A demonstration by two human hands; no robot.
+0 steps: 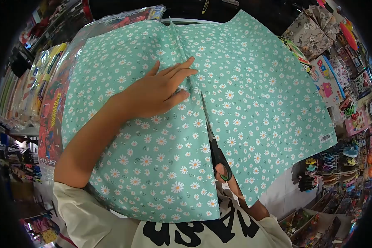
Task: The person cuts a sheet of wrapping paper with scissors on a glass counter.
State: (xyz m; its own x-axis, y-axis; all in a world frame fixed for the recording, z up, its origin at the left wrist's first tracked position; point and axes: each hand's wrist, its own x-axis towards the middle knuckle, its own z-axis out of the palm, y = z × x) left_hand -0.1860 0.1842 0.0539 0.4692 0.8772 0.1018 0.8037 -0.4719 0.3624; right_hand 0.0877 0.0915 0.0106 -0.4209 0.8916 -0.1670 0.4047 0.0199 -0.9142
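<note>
A large sheet of green wrapping paper [268,82] with white daisies spreads across the middle of the view, split by a cut running up from its near edge. My left hand [157,91] lies flat on the paper left of the cut, fingers spread beside a raised crease. Black-handled scissors [211,134] sit in the cut, their tips just below my left fingertips. Through the gap, part of my right hand [224,172] shows with its fingers in the scissor handles; the paper hides the rest of it.
Under the paper's left side lies a plastic-wrapped Spiderman-print package [53,128]. Rolled wrapped goods [49,78] stand farther left. On the right are a boxed toy [327,80], a floral-patterned bag [312,33] and shelves of small goods [330,177].
</note>
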